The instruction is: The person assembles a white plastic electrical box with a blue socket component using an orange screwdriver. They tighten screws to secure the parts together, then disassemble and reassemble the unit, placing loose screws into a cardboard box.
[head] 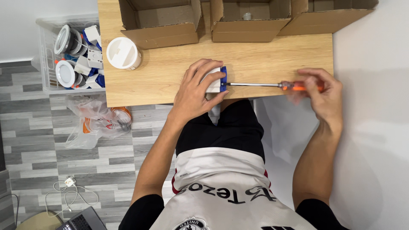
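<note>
Table (170,81): wooden; bare top between the hands and the boxes; near edge just under the hands.
Cardboard boxes (240,25): three, brown, open, along the far edge.
Crate (47,55): clear plastic, left of table, holding round fittings.
Left hand (198,91): curled, pressing the white-and-blue block (217,81) onto the table.
Right hand (321,91): fingers pinching the orange screwdriver (272,85), tip at the block's blue end.

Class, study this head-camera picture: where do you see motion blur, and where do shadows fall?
Head view: the right hand and the orange screwdriver handle are smeared by motion; the left hand on the white and blue part is sharp; soft shadows lie on the white surface at right.
</note>
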